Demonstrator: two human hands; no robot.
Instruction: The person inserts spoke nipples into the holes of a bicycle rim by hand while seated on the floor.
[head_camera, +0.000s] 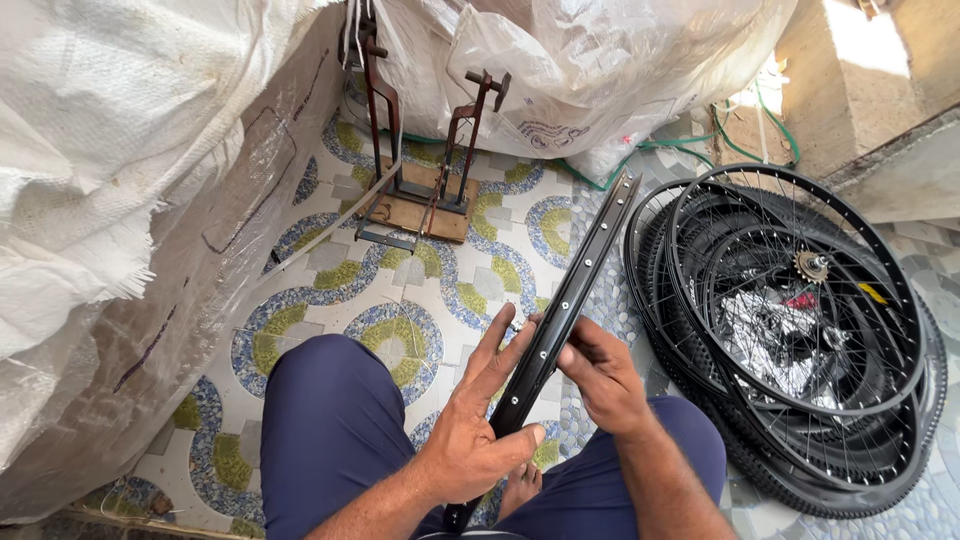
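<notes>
- Left hand (478, 430): wrapped about the lower stretch of a bare black bicycle rim (560, 325), thumb across the front, fingers spread up along its edge; grip seemingly placed low to steady the hoop against the lap.
- Right hand (598, 375): closed on the same rim just above the left, fingertips pinching its inner channel, apparently at one of the spoke holes; whether anything small sits between the fingertips cannot be told from this angle.
- Rim: held edge-on, running from between the knees up and away to the right, lower end hidden behind the left hand; no spokes fitted, row of holes visible along the channel.
- Legs (335, 430) in dark blue trousers: drawn up either side of the rim, bracing it; bare toes showing below the hands.
- Stack of spoked wheels and tyres (800, 330): lying flat on the floor just right of the right knee, within easy reach, top wheel carrying a small sprocket at the hub.
- Metal stand on a wooden base (425, 195): upright on the patterned tiled floor (400, 300) ahead, well apart from the hands.
- White woven sacks (120, 150): piled along the left side and behind the stand.
</notes>
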